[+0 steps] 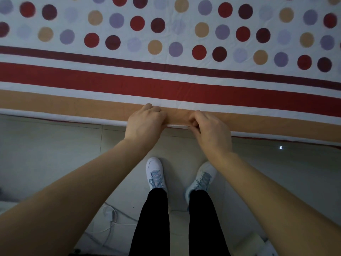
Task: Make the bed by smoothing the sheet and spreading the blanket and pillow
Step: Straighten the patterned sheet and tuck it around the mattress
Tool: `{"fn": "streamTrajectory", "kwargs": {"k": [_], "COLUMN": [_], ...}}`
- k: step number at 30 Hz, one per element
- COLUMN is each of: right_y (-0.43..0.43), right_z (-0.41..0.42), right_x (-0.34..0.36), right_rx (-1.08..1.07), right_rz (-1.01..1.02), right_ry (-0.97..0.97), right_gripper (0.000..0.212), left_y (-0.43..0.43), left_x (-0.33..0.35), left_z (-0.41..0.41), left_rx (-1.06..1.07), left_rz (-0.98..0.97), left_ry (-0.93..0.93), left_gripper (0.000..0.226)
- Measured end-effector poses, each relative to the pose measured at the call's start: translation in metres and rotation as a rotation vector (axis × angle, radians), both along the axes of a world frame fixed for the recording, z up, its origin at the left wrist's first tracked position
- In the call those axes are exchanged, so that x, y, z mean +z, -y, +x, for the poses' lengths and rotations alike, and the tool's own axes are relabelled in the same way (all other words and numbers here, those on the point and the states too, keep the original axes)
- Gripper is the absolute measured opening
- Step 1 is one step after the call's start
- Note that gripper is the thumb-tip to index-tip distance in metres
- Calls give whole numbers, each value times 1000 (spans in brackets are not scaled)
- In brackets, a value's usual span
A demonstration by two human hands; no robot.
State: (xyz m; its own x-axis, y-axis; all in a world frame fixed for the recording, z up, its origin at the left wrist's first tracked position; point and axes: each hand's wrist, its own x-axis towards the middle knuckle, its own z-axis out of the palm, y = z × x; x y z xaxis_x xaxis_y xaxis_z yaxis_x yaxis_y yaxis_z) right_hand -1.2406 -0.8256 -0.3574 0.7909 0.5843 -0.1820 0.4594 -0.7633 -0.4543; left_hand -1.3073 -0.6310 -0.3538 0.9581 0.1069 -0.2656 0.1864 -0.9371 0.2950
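Hands side by side — left hand [144, 123], right hand [209, 131] — both pinching the near edge of the sheet [77, 80]

"Dim, isn't it?"

"Yes. The light is flat and cool, with hardly any shadows, and the floor [55, 154] looks grey-green."

"Any glare?"

"One small bright glint [280, 147] at the right of the frame."

"Sharp?"

"Soft all over. The sheet [166, 52] has dots that smear toward the upper edge, and the wide lens stretches the lower corners."
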Motion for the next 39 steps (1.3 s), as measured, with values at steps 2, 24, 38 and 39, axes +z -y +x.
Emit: {"fn": "streamTrajectory", "kwargs": {"k": [2,24,38,39], "right_y": [2,-56,-231,-239], "right_z": [-1,-18,-71,-73], "right_x": [0,20,20,19], "right_rx": [2,192,308,314], "right_rz": [-4,-147,-72,-74], "right_ry": [-12,25,43,44], "right_gripper": [14,15,14,14], "left_y": [0,-63,-215,-223], "left_x": [3,20,19,16], "left_z": [-1,-44,-103,-104], "left_rx": [12,100,237,237], "left_rz": [-34,88,148,159], "left_ry": [-6,-25,-50,-53], "left_gripper": [5,18,24,24]}}
